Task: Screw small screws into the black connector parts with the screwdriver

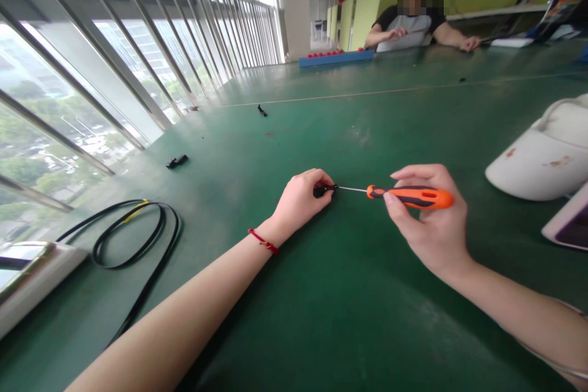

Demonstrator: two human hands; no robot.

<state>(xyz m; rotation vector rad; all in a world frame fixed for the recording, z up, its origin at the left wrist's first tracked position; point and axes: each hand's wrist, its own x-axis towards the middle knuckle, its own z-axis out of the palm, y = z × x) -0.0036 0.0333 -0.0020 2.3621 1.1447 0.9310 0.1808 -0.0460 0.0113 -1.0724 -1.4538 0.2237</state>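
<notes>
the left hand (pixel 299 201) pinches a small black part (pixel 320 192) low over the green worktop (pixel 321 306), in front of the person. the right hand (pixel 438 236) holds a screwdriver (pixel 427 198) by its orange and black handle, between thumb and fingers, the shaft lying nearly level and its tip at the part's near-right end. to work it well, line the shaft up straight with the part, brace the part firmly, press gently while turning, and hold the left fingertips clear of the tip.
</notes>
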